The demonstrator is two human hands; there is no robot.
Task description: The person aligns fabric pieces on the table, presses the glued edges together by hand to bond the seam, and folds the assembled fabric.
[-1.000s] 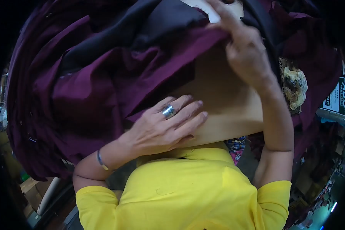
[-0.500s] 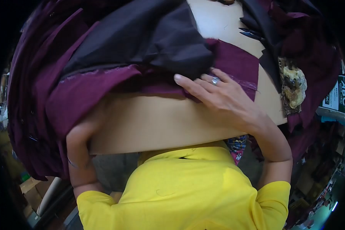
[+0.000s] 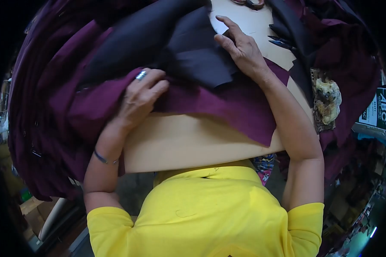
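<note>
My left hand, with a ring and a wrist bangle, is closed on the edge of a maroon cloth. The cloth lies across a tan board, and its right corner hangs down toward the board's near edge. A black cloth covers part of the maroon one, with its tip folded over. My right hand is above the board, just right of the black cloth, thumb and forefinger apart. It holds nothing that I can see, though its other fingers are partly hidden.
Scissor handles show at the top edge. A yellowish lump on a brown piece sits at the right. Dark pointed tips lie near it. A green and white ABC box stands at far right. Maroon cloth hangs at the left.
My left hand has come out from under the maroon cloth and now grips its edge. My right hand has moved up, away from the cloth. The cloth's right corner has shifted toward me.
</note>
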